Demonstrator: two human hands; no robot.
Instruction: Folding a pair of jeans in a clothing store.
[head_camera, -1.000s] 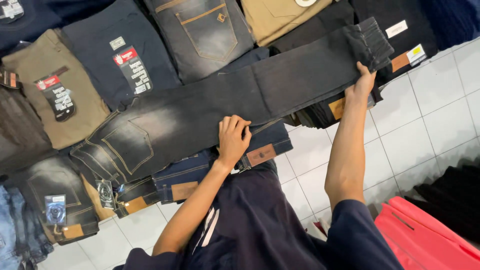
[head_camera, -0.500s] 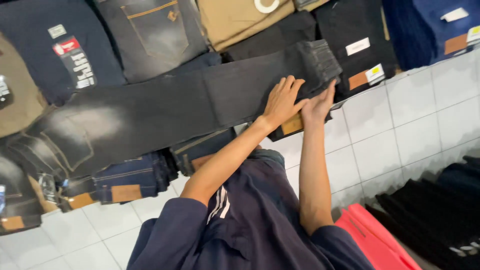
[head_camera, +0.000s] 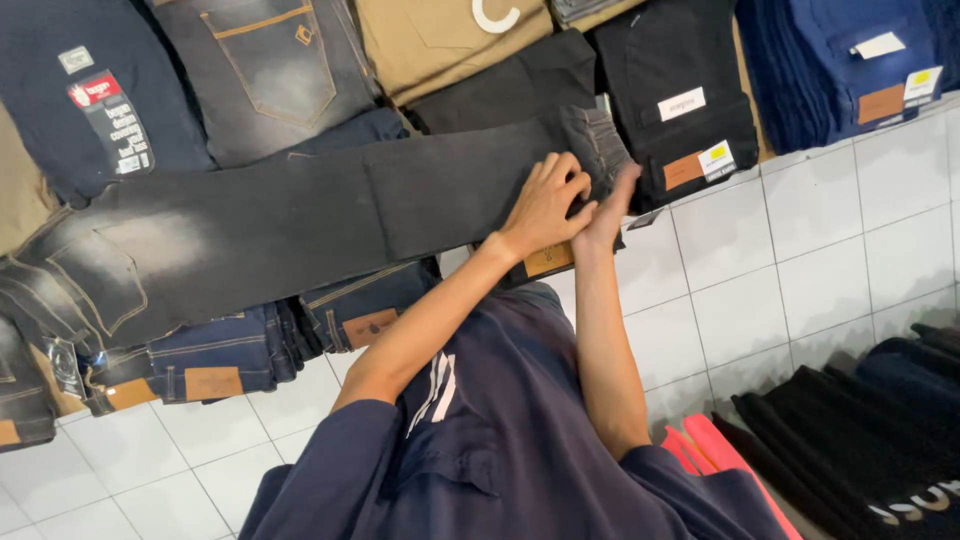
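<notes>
Tiled floor (head_camera: 820, 260): both hands w/ black jeans (head_camera: 300, 225)

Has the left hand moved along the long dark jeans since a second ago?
Yes. The left hand has slid from mid-leg to the hem end of the dark jeans, now beside the right hand, near the folded black pants.

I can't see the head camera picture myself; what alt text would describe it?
Two bare hands, the left hand and right hand, press together on the hem end of dark grey jeans stretched flat across stacks of folded trousers, with white floor tiles beside them.
</notes>
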